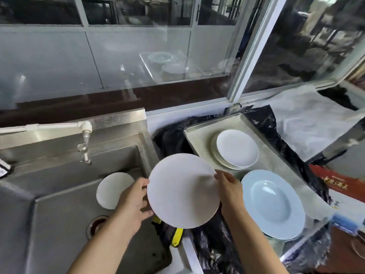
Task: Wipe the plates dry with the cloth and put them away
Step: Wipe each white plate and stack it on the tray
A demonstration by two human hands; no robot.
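White plate [182,191] held above the sink [65,194] edge, left hand [134,202] and right hand [227,186] fingers gripping its opposite rims.

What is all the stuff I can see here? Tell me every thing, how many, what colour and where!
held plate: one, white, between both hands above the sink's right edge
plate in sink: one, white, leaning in the basin, partly behind the left hand
plate stack: one pile, exact count unclear, white, on the tray's far part
blue plate: one, pale blue, on the tray's near part
tray: one, metal with a pale liner, right of the sink
sink: one, steel, on the left
tap: one, white pipe with a metal spout, over the sink
black plastic sheet: black, under the tray
left hand: one, holds the plate's left rim
right hand: one, holds the plate's right rim
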